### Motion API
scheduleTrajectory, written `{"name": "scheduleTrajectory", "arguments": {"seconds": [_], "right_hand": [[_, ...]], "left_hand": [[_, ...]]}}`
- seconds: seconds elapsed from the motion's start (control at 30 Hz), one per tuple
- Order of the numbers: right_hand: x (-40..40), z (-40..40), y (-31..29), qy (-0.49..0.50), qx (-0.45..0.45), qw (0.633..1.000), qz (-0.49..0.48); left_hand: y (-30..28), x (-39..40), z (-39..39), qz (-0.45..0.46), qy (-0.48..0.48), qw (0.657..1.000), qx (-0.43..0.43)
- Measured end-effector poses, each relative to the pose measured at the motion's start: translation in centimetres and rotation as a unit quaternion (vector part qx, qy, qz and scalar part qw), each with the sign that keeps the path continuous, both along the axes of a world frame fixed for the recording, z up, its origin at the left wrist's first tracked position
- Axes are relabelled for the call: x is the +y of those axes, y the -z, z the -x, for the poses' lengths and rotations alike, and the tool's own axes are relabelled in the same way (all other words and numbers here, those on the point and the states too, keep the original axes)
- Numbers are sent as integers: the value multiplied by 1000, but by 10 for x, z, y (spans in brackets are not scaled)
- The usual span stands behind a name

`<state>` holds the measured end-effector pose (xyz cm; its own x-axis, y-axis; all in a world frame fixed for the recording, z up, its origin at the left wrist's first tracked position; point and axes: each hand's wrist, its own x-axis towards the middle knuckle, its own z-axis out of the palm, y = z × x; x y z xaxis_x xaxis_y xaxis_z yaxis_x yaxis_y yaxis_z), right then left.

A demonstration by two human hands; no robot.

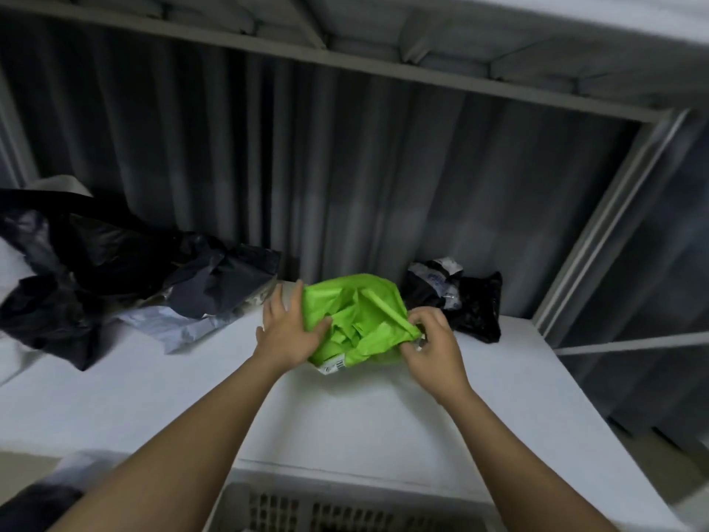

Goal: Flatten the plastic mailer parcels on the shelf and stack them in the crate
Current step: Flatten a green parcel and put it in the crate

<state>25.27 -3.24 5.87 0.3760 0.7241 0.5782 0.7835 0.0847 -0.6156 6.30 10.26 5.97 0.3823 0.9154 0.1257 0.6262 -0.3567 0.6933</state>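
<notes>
Flattening the green mailer (356,320) on the shelf (153,385).
Left of it lie dark mailers (115,263); my left hand (286,332) presses it with straight fingers so it stays put, my right hand (429,339) pinches its right edge to pull creases out; the crate (345,508) waits below.

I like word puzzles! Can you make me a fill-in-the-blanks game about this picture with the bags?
1. The crumpled plastic mailer between the hands is bright ____.
2. The left hand lies on it with straight fingers; the right hand ____ its edge.
3. The small crumpled black bag lies to the ____ of it.
4. Everything rests on a ____ shelf.

Missing words: green; pinches; right; white
</notes>
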Motion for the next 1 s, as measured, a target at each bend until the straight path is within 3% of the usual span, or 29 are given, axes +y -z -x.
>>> {"name": "scheduleTrajectory", "arguments": {"seconds": [0.13,0.2,0.4,0.5,0.7,0.87,1.0], "right_hand": [[-32,6,-21,2,126,992,-3],[-43,11,-27,-15,179,984,5],[-58,20,-27,13,265,962,62],[-62,28,-31,-38,315,943,100],[-48,29,-37,64,239,967,60],[-30,18,-27,115,286,949,73],[-16,9,-6,107,350,922,128]], "left_hand": [[-2,-19,16,140,23,981,-132],[-9,-29,19,178,52,971,-150],[-22,-46,23,187,15,962,-199],[-26,-47,25,163,0,967,-195],[-27,-43,26,194,-34,951,-237],[-28,-33,25,110,-58,971,-204],[-21,-37,16,11,53,996,-67]]}}
